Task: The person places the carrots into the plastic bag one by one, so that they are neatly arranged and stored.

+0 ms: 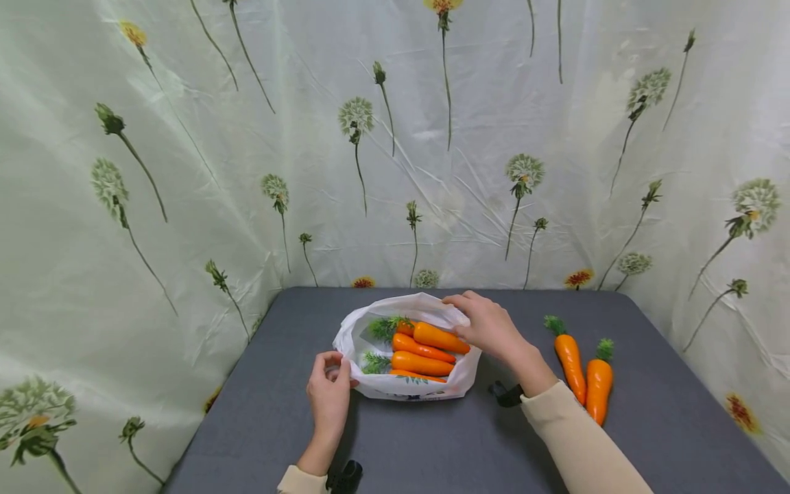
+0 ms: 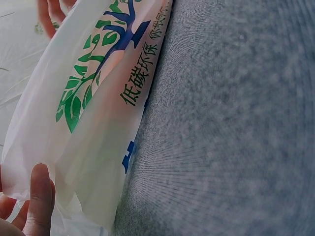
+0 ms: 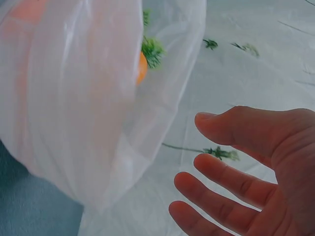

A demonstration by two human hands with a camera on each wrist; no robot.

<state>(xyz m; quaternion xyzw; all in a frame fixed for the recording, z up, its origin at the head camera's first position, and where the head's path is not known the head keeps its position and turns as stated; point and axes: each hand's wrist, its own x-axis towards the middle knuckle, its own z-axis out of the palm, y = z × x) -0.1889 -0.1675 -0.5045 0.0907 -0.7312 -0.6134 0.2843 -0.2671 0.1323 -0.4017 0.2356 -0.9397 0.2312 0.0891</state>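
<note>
A white plastic bag [image 1: 465,376] lies with its mouth spread, holding several orange carrots [image 1: 422,364] with green tops. At the bag's left corner, my left hand [image 1: 330,393] pinches the rim between thumb and fingers; the left wrist view shows the thumb [image 2: 39,196] against the plastic. My right hand [image 1: 489,328] is over the bag's right edge. In the right wrist view its fingers [image 3: 221,199] are spread, apart from the bag, with nothing between them. Green leaf print and lettering mark the bag's front.
Two more carrots, one [image 1: 569,363] beside another [image 1: 599,390], lie on the grey table [image 1: 426,446] to the right, near my right forearm. A white curtain [image 1: 395,171] printed with dandelions hangs behind the table and along its sides.
</note>
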